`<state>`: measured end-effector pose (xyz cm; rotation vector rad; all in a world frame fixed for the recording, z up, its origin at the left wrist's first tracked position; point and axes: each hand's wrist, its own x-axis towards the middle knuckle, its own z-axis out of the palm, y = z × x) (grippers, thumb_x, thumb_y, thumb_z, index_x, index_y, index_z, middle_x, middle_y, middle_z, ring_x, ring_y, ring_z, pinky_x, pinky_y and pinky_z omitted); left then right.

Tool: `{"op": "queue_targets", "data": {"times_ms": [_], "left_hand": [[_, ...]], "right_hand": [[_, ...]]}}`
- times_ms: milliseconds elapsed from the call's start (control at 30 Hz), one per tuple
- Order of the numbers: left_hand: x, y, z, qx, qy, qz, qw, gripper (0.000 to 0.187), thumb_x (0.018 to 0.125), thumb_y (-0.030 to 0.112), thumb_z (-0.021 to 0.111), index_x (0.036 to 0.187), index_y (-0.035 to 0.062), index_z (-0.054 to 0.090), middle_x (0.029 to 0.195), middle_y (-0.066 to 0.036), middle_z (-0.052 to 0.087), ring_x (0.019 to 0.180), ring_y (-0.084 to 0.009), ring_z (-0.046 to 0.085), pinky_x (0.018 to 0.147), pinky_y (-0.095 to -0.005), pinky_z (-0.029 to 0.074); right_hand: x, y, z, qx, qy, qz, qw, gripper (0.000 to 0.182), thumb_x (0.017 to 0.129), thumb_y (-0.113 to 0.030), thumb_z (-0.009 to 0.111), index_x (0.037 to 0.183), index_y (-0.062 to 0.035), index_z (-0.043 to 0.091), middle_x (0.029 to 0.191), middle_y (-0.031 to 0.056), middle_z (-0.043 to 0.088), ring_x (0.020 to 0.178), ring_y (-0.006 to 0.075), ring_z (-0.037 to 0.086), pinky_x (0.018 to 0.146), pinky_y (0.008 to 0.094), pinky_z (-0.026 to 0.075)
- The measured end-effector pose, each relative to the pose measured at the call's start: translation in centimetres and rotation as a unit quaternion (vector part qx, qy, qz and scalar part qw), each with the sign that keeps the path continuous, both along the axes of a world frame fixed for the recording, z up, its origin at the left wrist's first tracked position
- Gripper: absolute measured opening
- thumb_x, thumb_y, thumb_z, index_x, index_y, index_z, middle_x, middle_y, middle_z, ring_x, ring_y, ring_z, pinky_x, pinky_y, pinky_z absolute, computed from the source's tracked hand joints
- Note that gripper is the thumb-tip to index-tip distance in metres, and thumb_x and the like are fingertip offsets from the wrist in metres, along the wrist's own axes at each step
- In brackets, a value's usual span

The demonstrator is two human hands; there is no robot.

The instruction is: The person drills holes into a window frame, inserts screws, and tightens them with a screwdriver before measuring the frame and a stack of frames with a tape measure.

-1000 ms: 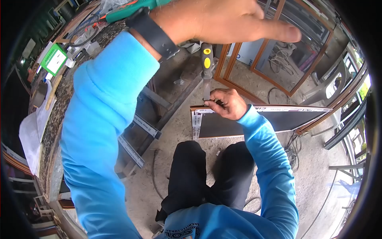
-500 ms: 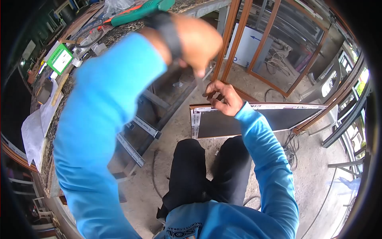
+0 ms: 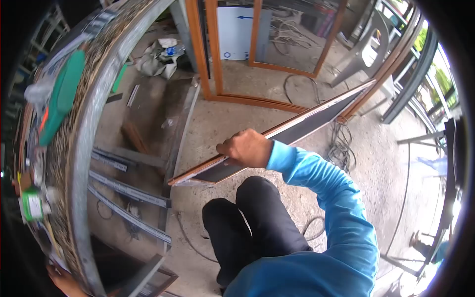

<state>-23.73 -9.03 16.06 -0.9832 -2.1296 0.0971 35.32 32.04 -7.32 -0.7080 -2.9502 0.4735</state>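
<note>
While right hand [image 3: 246, 147] clasps framed panel [image 3: 277, 133], workbench [image 3: 86, 128] left, cables [image 3: 341, 143] beyond

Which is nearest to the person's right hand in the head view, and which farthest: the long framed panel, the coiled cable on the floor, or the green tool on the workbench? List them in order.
1. The framed panel: gripped by the right hand, running up to the right.
2. The coiled cable: on the floor to the right, past the panel.
3. The green tool: far left, on the workbench.

My right hand [image 3: 246, 148] is curled in a tight grip, arm stretched forward. My left hand [image 3: 62, 279] sits low at the frame's edge.
</note>
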Motion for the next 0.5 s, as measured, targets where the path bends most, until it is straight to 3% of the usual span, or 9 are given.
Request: {"op": "queue_targets", "data": {"times_ms": [33,100,167,233,267,300,333,400,500], "left_hand": [[1.7,0.5,-0.3,-0.02,0.105,0.016,0.994,0.038,0.112,0.026,0.059,0.141,0.0022,0.063,0.132,-0.023,0.07,0.119,-0.0409,0.069,0.101,-0.0458,0.054],[10.4,6.3,0.9,0.118,0.128,-0.084,0.981,0.038,0.108,0.023,0.065,0.138,-0.0008,0.065,0.13,-0.023,0.07,0.116,-0.0394,0.07,0.099,-0.0455,0.056],[18.2,10.5,1.2,0.204,-0.019,-0.216,0.955,0.039,0.104,0.021,0.072,0.134,-0.0038,0.067,0.128,-0.024,0.07,0.113,-0.0379,0.071,0.097,-0.0452,0.057],[20.1,11.5,-2.1,0.118,-0.322,-0.267,0.901,0.047,0.101,0.023,0.077,0.138,-0.0022,0.063,0.138,-0.02,0.066,0.125,-0.0343,0.065,0.11,-0.0433,0.05],[23.1,14.3,-2.4,0.068,-0.419,-0.29,0.857,0.057,0.099,0.022,0.078,0.146,-0.0012,0.056,0.147,-0.019,0.059,0.134,-0.036,0.058,0.116,-0.0446,0.045],[26.2,17.1,-2.7,0.02,-0.514,-0.297,0.804,0.068,0.098,0.022,0.079,0.154,-0.0003,0.049,0.157,-0.019,0.053,0.143,-0.0377,0.052,0.121,-0.046,0.04],[26.9,19.7,-3.0,-0.09,-0.509,-0.332,0.789,0.094,0.089,0.028,0.088,0.16,-0.0044,0.035,0.156,-0.025,0.049,0.144,-0.0399,0.049,0.122,-0.0475,0.039],[29.5,24.6,-3.2,-0.104,-0.571,-0.307,0.754,0.112,0.083,0.036,0.093,0.164,-0.0049,0.026,0.162,-0.03,0.038,0.15,-0.0444,0.04,0.126,-0.051,0.032],[31.5,30.7,1.1,-0.048,-0.546,-0.295,0.782,0.129,0.076,0.04,0.097,0.166,-0.0066,0.017,0.166,-0.035,0.028,0.156,-0.0469,0.029,0.129,-0.0531,0.026]], "right_hand": [[0.1,0.5,-0.7,-0.005,0.01,0.01,1.0,0.034,0.091,-0.032,0.079,0.106,-0.0055,0.064,0.087,0.0139,0.074,0.086,0.036,0.077,0.074,0.0463,0.062],[0.1,1.5,-1.6,-0.01,0.029,0.037,0.999,0.036,0.093,-0.037,0.077,0.108,-0.0058,0.066,0.085,0.0129,0.075,0.087,0.0351,0.078,0.073,0.0453,0.062],[0.5,2.2,1.0,0.006,-0.001,0.045,0.999,0.035,0.093,-0.036,0.076,0.109,-0.0067,0.065,0.087,0.0115,0.073,0.09,0.033,0.077,0.075,0.0436,0.063],[1.9,3.2,4.8,0.012,0.002,0.041,0.999,0.033,0.093,-0.034,0.076,0.106,-0.006,0.064,0.091,0.0116,0.072,0.093,0.0319,0.075,0.077,0.0428,0.063],[3.0,3.8,7.6,0.007,0.014,0.036,0.999,0.034,0.093,-0.034,0.077,0.107,-0.0057,0.064,0.093,0.0124,0.072,0.095,0.0326,0.074,0.078,0.044,0.063],[4.1,4.5,11.2,-0.004,0.026,0.024,0.999,0.034,0.093,-0.033,0.077,0.107,-0.0056,0.063,0.093,0.0125,0.072,0.095,0.0326,0.074,0.078,0.0443,0.063],[5.2,5.2,15.7,-0.014,0.037,0.012,0.999,0.033,0.093,-0.032,0.077,0.107,-0.0055,0.063,0.094,0.0127,0.072,0.094,0.0327,0.074,0.078,0.0446,0.062],[7.7,6.5,25.9,-0.027,0.069,-0.014,0.997,0.028,0.094,-0.027,0.077,0.105,-0.0054,0.062,0.093,0.0135,0.072,0.092,0.0341,0.074,0.078,0.0453,0.062],[12.9,8.7,42.6,-0.099,0.036,-0.104,0.989,0.037,0.095,-0.027,0.076,0.12,-0.0024,0.064,0.098,0.0183,0.075,0.096,0.038,0.076,0.083,0.0492,0.062]]}}
